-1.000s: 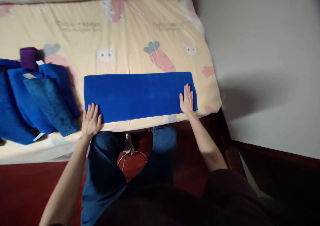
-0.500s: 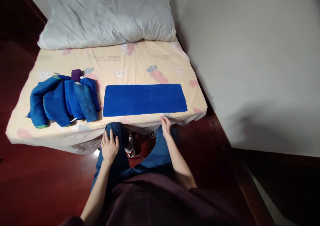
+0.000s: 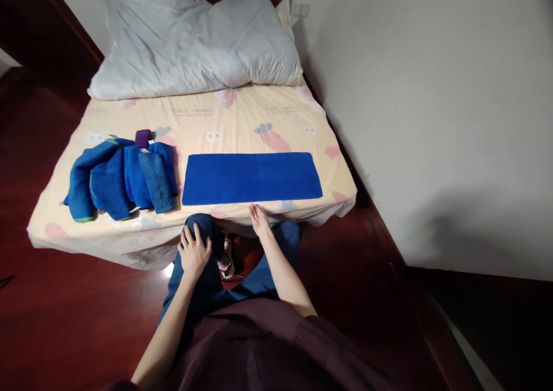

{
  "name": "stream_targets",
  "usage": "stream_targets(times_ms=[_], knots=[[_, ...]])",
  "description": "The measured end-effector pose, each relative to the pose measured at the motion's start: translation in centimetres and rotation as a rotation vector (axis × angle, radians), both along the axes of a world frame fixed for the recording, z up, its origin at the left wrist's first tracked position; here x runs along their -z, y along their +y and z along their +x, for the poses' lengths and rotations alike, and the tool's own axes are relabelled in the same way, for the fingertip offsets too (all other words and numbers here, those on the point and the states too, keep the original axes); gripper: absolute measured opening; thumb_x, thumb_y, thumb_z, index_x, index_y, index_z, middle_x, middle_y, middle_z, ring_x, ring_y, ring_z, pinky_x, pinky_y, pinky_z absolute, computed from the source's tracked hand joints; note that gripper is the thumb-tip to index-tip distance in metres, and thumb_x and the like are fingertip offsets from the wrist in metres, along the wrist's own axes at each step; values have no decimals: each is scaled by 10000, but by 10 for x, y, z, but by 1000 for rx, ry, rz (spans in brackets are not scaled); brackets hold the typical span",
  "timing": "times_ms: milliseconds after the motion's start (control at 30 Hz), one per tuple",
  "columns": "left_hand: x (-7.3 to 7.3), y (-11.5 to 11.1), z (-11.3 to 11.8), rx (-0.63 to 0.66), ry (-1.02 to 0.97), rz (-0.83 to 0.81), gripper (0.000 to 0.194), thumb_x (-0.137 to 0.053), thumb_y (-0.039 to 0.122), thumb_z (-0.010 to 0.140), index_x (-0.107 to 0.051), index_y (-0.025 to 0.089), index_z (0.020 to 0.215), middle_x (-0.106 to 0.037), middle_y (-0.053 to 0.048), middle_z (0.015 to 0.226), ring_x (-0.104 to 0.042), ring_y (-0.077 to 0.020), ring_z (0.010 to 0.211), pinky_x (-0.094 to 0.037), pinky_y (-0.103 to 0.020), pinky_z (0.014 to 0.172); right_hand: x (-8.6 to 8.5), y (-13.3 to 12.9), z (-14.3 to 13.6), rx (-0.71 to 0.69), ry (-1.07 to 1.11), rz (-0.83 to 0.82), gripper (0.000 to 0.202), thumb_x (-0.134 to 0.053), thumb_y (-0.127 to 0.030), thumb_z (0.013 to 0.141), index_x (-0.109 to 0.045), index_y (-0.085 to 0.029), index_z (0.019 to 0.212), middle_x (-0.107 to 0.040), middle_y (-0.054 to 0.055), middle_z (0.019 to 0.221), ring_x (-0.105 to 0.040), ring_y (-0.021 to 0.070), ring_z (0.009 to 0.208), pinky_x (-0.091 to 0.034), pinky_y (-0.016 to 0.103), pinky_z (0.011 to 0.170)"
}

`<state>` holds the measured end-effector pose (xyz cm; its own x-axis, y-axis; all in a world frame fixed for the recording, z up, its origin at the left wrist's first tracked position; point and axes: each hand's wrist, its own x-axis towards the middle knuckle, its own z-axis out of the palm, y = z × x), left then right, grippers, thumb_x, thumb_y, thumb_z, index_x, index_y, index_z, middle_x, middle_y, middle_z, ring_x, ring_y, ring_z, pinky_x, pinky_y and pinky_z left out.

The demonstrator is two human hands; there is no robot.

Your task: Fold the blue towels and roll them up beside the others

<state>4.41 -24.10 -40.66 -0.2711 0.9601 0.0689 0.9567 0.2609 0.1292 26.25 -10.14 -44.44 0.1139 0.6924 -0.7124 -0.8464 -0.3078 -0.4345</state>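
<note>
A flat blue towel [image 3: 253, 178] lies spread near the front edge of the bed, its long side facing me. To its left several rolled or folded blue towels [image 3: 108, 181] are heaped together, some edged in green, with a small purple cloth roll [image 3: 143, 138] behind them. My left hand [image 3: 194, 251] rests on my left knee with its fingers spread, holding nothing. Just in front of the bed's edge, below the flat towel, is my right hand [image 3: 260, 221]. Its fingers are stretched out and it holds nothing.
A bed with a patterned yellow sheet [image 3: 242, 123] stands before me. A big grey-white quilt or pillow [image 3: 194, 45] lies at its far end. A pale wall [image 3: 423, 120] runs along the right, above a dark red floor [image 3: 78, 310].
My right hand has moved left along the bed's front edge, and its fingers are now straighter. My left hand stays on the knee. The view has tilted up a little.
</note>
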Motion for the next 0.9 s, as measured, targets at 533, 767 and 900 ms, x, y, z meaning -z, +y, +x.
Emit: stream_targets(times_ms=[533, 767, 900], knots=[[-50, 392, 88, 534, -207, -376, 384, -456, 205, 1013, -676, 188, 1327, -669, -156, 1388, -619, -266, 1316, -505, -356, 1088, 9, 34, -32, 101, -10, -73, 123, -595, -247, 972, -678, -180, 1034, -750, 112, 1304, -658, 150, 1334, -522, 278, 1151], [-10, 476, 135, 506, -239, -481, 476, -599, 152, 924, -608, 188, 1399, -642, -187, 1401, -628, -295, 1309, -502, -400, 1098, 26, 33, -30, 123, -21, -119, 122, -688, -265, 931, -738, -215, 1030, -775, 56, 1250, -654, 128, 1334, -555, 226, 1110], [8, 491, 140, 492, -243, -504, 513, -596, 147, 914, -593, 182, 1426, -593, -199, 1446, -606, -318, 1336, -489, -401, 1116, 24, 35, -29, 167, 94, -162, 135, -639, -212, 972, -763, -219, 1026, -789, 37, 1212, -681, 110, 1287, -583, 202, 1064]])
